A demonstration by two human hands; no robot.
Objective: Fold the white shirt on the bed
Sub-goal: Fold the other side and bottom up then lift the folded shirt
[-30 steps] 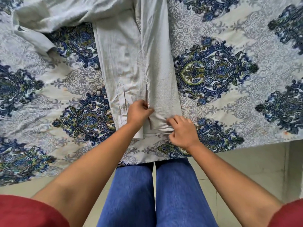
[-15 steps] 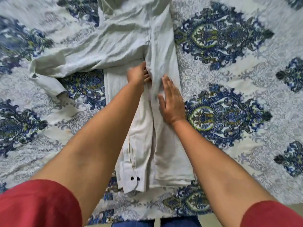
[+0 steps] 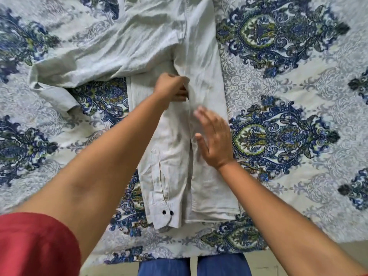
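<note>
Right hand [image 3: 214,140] has slid nearer, flat on the white shirt [image 3: 207,76]; left hand [image 3: 171,87] pinches its fold.

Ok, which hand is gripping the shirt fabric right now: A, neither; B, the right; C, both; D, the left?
D: the left hand has its fingers curled round a fold of the white shirt near its middle, while the right hand lies flat over the shirt with straight fingers.

Left hand [image 3: 171,87] curled tight, right hand [image 3: 214,141] flat.
</note>
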